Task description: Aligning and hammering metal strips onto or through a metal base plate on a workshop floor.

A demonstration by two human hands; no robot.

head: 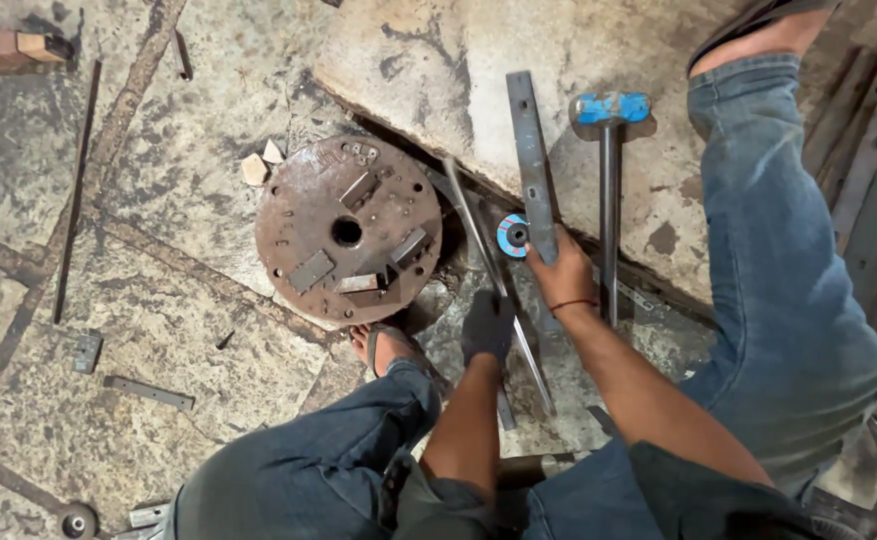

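My right hand (562, 275) grips the near end of a flat grey steel bar (531, 150) that reaches away over a raised stone slab. My left hand (488, 325), in a dark glove, rests on a thin steel strip (479, 235) lying slanted on the floor. A small blue grinding disc (510, 236) lies between the two pieces of steel. A round rusty steel plate (349, 230) with a centre hole and small blocks welded on it lies to the left. My legs in jeans frame the hands, one sandalled foot (384, 345) by the plate.
A blue-headed hammer (610, 170) with a long metal handle lies on the slab (429, 60), right of the bar. A long thin rod (76, 190), small steel offcuts (149, 392) and a wood block (9, 48) lie on the stone floor at left. Metal strips are stacked at right.
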